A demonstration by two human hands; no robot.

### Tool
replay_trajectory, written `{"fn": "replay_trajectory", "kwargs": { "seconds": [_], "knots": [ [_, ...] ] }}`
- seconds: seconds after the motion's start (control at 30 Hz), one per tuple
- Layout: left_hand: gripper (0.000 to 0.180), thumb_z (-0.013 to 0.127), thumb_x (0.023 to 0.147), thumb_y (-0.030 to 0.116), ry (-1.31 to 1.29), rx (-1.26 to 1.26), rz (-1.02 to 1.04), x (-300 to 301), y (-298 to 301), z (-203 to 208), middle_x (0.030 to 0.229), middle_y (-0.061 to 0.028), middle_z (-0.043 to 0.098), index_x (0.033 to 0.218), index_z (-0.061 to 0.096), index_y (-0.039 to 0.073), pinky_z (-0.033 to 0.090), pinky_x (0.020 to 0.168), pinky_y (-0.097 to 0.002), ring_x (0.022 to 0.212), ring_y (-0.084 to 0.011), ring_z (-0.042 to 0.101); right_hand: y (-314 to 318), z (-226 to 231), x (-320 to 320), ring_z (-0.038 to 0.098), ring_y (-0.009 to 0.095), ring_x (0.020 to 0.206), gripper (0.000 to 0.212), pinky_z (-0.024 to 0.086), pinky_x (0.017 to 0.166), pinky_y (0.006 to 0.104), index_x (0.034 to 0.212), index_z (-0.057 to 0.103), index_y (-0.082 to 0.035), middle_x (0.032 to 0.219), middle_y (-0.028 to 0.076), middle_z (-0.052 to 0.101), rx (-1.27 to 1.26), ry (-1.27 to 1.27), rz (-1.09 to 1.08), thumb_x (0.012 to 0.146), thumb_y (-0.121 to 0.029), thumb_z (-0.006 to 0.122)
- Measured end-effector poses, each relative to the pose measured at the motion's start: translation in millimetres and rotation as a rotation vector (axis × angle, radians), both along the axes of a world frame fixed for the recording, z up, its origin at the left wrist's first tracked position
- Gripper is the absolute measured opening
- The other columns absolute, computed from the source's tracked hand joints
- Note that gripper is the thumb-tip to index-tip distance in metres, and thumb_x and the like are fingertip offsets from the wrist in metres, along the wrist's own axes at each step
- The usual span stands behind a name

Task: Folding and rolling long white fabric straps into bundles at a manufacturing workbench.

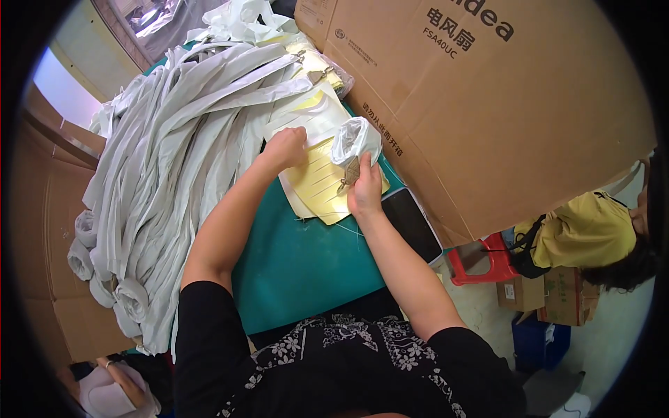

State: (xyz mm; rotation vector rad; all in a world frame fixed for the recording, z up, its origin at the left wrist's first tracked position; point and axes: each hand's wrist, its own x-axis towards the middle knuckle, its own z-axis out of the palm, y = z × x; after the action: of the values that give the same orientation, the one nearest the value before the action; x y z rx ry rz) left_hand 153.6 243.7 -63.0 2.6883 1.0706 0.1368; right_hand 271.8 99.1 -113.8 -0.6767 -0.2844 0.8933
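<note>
My right hand [366,187] is closed round the lower end of a rolled white fabric strip [357,143]. A brownish, metal-looking clasp [350,171] hangs at the roll's lower side, by my thumb. Beneath both hands lie yellow sheets [317,187] with rows of slits, and a pale sheet [319,115] overlaps them on the far side. At the left edge of these sheets is my left hand [287,148], its fingers curled in. Whatever those fingers pinch, if anything, is hidden.
A heap of long white strips [188,118] covers the left of the green tabletop [293,279]; several rolls [131,298] sit at its near end. A dark-screened phone or tablet [411,224] lies right. A large cardboard box [488,104] rises beyond. Other people are near both sides.
</note>
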Motion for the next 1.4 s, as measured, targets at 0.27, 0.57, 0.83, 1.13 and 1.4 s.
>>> {"fn": "replay_trajectory", "kwargs": {
  "seconds": [0.27,0.57,0.83,1.13,1.4],
  "knots": [
    [0.016,0.054,0.073,0.018,-0.187,0.337,-0.093,13.4,8.7,-6.4,0.080,-0.0154,0.064,0.077,0.056,0.004,0.048,0.066,-0.0395,0.074,-0.0341,0.060,-2.6,-3.1,-3.6,0.046,0.018,0.115,0.041,0.035,0.099,0.0321,0.130,0.036,-0.005,0.127,0.006,0.047,0.034,-0.015,0.046,0.096,-0.028,0.042],
    [0.017,0.054,0.085,0.019,-1.185,-1.369,0.200,-33.4,61.0,14.7,0.065,-0.0001,0.045,0.085,0.047,0.004,0.039,0.055,-0.0257,0.055,-0.0112,0.041,-0.8,-7.7,-4.3,0.044,0.018,0.117,0.041,0.033,0.101,0.0325,0.130,0.036,-0.005,0.128,0.006,0.046,0.044,-0.072,0.093,0.097,-0.028,0.041],
    [0.073,0.031,0.081,0.072,-1.576,-1.351,0.035,-122.7,25.5,54.1,0.070,0.0005,0.041,0.091,0.053,0.003,0.031,0.056,-0.0273,0.062,-0.0135,0.038,-1.1,-7.7,0.6,0.048,0.016,0.112,0.038,0.037,0.097,0.0306,0.127,0.039,-0.003,0.124,0.005,0.050,0.009,-0.115,0.101,0.097,-0.027,0.041],
    [0.023,0.045,0.095,0.030,-1.119,-0.669,0.255,-114.1,-129.0,67.3,0.072,0.0043,0.042,0.083,0.047,0.010,0.031,0.060,-0.0197,0.065,-0.0049,0.038,-29.6,36.5,-32.4,0.054,0.009,0.087,0.032,0.044,0.077,0.0235,0.113,0.051,0.000,0.100,0.005,0.059,-0.219,-0.740,0.240,0.095,-0.025,0.048],
    [0.033,0.065,0.084,0.027,-1.133,-0.614,0.374,-99.0,-200.6,43.3,0.060,0.0049,0.044,0.068,0.045,0.006,0.029,0.048,-0.0198,0.056,-0.0025,0.036,-98.4,70.0,-57.4,0.058,0.016,0.082,0.034,0.047,0.067,0.0276,0.106,0.058,0.000,0.098,0.011,0.059,-0.193,-1.253,0.172,0.084,-0.025,0.063]
  ]
}}
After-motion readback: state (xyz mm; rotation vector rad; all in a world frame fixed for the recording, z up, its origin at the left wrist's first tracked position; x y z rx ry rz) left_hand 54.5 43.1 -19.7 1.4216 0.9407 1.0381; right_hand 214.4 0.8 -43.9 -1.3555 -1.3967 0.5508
